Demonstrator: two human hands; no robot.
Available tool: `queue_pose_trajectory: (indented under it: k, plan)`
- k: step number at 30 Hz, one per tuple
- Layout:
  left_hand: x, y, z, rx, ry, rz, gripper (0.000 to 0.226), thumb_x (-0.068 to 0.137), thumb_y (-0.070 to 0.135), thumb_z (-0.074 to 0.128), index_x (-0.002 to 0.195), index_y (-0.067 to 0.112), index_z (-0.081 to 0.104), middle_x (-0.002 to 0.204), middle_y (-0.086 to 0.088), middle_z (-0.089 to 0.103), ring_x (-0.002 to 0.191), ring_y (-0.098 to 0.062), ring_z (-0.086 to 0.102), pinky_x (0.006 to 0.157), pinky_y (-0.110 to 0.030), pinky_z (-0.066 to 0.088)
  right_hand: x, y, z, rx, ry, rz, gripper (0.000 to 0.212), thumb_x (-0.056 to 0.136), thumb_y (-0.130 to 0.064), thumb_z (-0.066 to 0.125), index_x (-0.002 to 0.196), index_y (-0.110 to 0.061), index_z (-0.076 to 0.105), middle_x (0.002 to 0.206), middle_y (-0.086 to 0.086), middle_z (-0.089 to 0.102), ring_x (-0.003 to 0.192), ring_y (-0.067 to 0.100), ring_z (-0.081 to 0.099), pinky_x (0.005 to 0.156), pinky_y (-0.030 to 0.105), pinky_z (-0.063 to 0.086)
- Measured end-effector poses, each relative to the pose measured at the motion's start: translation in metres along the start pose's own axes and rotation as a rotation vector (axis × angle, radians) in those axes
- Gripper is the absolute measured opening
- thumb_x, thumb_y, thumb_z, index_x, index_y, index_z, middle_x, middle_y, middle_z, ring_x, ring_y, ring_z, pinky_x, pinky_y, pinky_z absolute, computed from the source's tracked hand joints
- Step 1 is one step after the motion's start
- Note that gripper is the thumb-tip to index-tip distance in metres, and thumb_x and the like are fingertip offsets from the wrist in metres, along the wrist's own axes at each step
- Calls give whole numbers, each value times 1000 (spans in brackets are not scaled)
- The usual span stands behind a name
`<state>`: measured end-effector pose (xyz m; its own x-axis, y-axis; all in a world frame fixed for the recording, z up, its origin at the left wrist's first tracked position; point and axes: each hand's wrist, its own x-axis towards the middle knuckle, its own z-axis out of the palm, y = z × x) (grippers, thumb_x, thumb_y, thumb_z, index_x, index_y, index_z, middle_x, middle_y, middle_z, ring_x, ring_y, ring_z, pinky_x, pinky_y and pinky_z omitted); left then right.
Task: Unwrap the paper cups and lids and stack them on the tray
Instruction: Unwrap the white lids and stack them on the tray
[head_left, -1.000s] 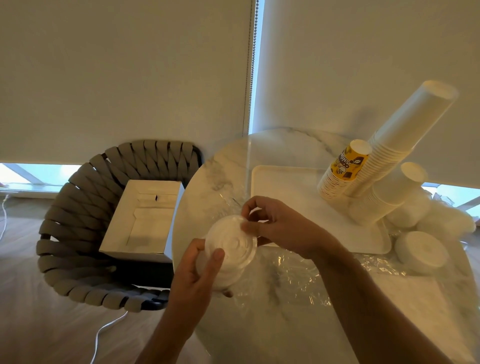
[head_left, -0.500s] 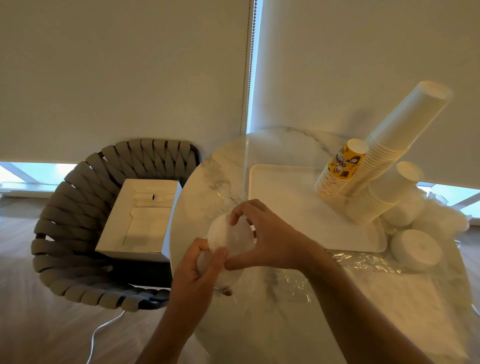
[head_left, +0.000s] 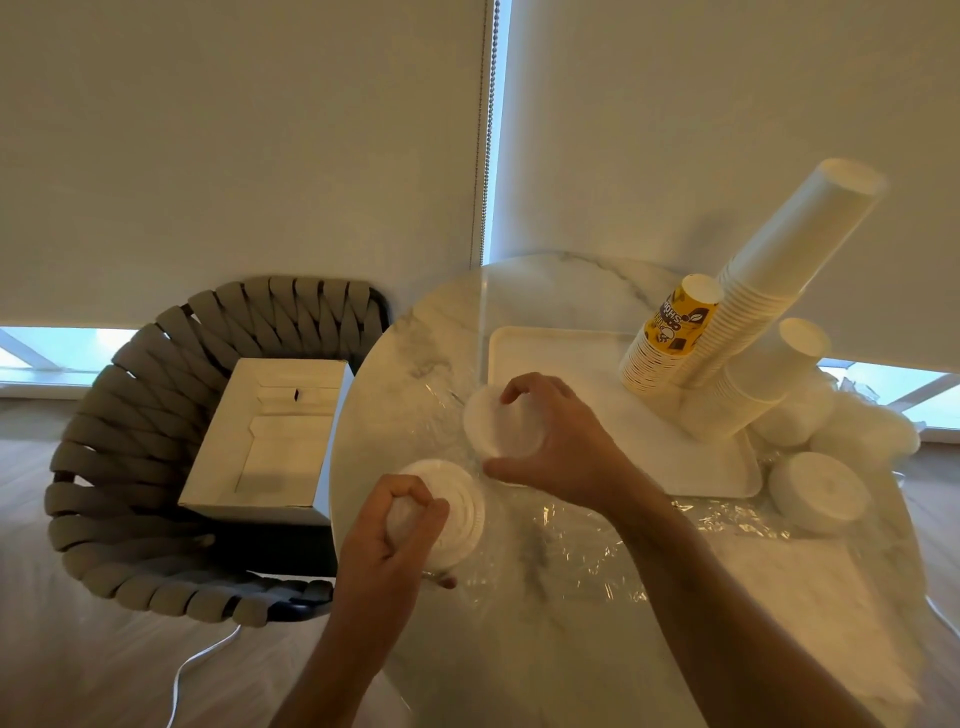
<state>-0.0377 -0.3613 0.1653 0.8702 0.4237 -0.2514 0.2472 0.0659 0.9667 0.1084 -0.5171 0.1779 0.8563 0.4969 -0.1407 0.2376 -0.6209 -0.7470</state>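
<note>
**Two stacks of lids, one in each hand**

Over the near-left part of the round marble table (head_left: 597, 291), both hands of the person hold white plastic lids. The left hand (head_left: 387, 545) has its fingers curled round the lower lid stack (head_left: 457, 512), with the thumb and fingertips closed on its near side. The right hand (head_left: 550, 441) grips the upper lid stack (head_left: 480, 421) from the right side; the thumb lies under it and the fingers bend over its top. The two stacks are near each other but do not touch. The upper stack is just beside the near-left corner of the white tray (head_left: 727, 478).

On the far right side of the tray stand three stacks of paper cups, upside down: the tall white cup stack (head_left: 779, 265), the yellow printed cup stack (head_left: 670, 332) and the short white cup stack (head_left: 753, 384). Crumpled clear plastic wrap (head_left: 571, 551) lies on the table under and beside the hands. To the right of the tray lie more wrapped lid packs (head_left: 818, 491); how many there are I cannot tell.

Left of the table is a grey woven chair (head_left: 130, 415), and an open white box (head_left: 275, 441) rests on its seat.
</note>
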Motion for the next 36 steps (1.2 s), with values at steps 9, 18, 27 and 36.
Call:
queue_pose_trajectory:
  k: [9,18,27,36]
  plan:
    - [1,-6,1,49,-5,47,29,88,6,69,84,33,58,96,35,55,97,-27,62,48,-38,58,30,71,21,-124,116,147,67,65,-36,88,119,-25,50,137,1,46,116,19,45,88,25,41]
    - [1,-11,-5,-6,23,65,31,87,3,69,81,31,60,102,18,58,95,-35,63,46,-38,56,44,86,39,-258,-2,139,71,62,-45,88,121,-24,53,140,1,52,115,23,51,96,40,54]
    - [2,-9,-7,-2,28,88,26,86,10,74,79,31,60,95,22,58,91,-25,63,44,-39,56,44,95,45,-283,-77,165,76,63,-39,90,126,-22,51,144,3,45,121,27,48,98,39,52]
    - [2,-8,-8,28,-8,85,45,88,8,68,111,44,55,99,36,54,97,-3,63,48,-39,59,46,92,43,-344,-103,185,74,61,-45,90,121,-26,50,150,5,35,124,32,44,103,46,47]
